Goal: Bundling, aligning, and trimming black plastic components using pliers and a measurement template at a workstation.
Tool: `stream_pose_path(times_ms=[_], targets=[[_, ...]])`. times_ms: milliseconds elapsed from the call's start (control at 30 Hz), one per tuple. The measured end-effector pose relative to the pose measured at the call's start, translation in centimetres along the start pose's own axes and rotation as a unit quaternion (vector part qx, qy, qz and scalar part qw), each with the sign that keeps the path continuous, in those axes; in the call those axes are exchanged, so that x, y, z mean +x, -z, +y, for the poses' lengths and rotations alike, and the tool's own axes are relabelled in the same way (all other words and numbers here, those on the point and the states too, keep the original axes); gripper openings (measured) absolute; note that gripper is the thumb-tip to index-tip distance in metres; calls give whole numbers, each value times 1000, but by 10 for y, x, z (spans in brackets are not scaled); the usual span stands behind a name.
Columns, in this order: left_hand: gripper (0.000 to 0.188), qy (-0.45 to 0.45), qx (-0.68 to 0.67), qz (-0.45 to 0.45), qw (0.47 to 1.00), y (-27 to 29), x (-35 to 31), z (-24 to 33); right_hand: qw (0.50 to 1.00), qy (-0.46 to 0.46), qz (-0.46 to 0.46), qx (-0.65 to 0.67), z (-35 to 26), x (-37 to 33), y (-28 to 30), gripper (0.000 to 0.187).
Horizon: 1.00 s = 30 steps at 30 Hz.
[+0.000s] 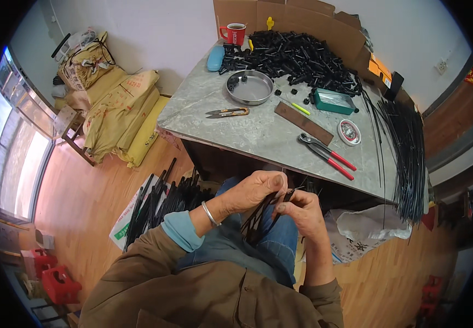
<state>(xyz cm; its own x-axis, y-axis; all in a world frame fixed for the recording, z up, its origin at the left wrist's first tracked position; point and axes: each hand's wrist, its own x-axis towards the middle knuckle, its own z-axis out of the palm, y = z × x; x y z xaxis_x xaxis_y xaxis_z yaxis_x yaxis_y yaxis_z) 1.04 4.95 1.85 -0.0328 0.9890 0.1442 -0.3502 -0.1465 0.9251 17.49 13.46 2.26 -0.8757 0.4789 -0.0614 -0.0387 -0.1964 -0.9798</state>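
Note:
Over my lap, my left hand (pixel 251 191), with a silver bangle at its wrist, is closed in a pinch. What sits between its fingertips is too small to make out. Close beside it, my right hand (pixel 304 212) grips a thin black rod (pixel 288 197) between thumb and fingers, its upper end pointing toward the left fingertips. Several more slim black rods (pixel 254 223) lie across my lap under the hands, partly hidden by them. To the left of my legs, a bundle of thicker black rods (pixel 179 198) rests on a white and green sack (pixel 122 225).
The grey table (pixel 192 120) ahead bears a heap of black plastic parts (pixel 302 57), a round metal dish (pixel 250 97), thread snips (pixel 228 113), red-handled pliers (pixel 326 156), a brown flat bar (pixel 303 122), a green box (pixel 333 101) and long black rods (pixel 406 158). Folded sacks (pixel 119 109) are stacked left.

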Motion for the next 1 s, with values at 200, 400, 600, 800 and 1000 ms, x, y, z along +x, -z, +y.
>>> stream_pose_path(times_ms=[200,400,600,800,1000], targets=[[24,7,-32,-18,999,-9,-4,12,998,35,39,-47,5,0,-10,6],[21,-61,-101,185,976,-37,9,-12,977,84,196,-18,12,5,-35,5],[22,-37,-39,160,986,-16,12,-14,984,43,175,-2,22,14,-21,11],[18,-174,511,274,796,114,101,43,988,33,149,37,16,22,-8,7],[10,-43,836,225,499,227,171,57,989,28,129,60,25,35,4,8]])
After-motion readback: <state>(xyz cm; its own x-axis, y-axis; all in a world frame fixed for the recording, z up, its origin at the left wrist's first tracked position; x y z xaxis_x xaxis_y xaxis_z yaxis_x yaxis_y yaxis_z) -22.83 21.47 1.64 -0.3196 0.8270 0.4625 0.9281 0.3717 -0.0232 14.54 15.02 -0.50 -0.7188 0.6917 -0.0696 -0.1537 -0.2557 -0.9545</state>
